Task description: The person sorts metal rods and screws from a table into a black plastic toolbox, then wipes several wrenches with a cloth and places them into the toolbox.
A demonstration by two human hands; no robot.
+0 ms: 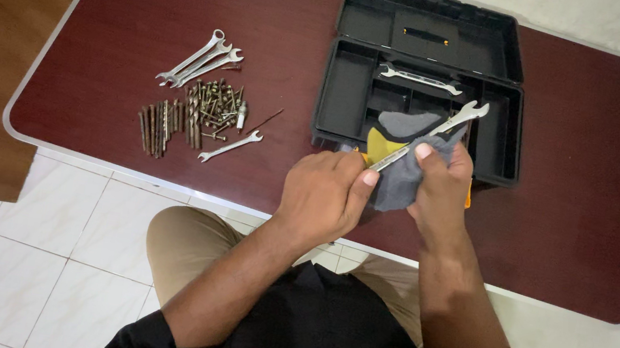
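My left hand (326, 194) pinches the near end of a silver open-end wrench (448, 127) that slants up to the right over the front edge of an open black toolbox (347, 90). My right hand (439, 187) presses a grey cloth (401, 181) with a yellow patch around the wrench's shank, thumb on top. Another silver wrench (420, 78) lies in the toolbox tray.
On the dark red table (565, 220), to the left, lie three wrenches fanned together (201, 59), a pile of screws (217, 107), a row of brown drill bits (159, 125) and a single wrench (231, 146). White tiled floor lies below, brown flooring at far left.
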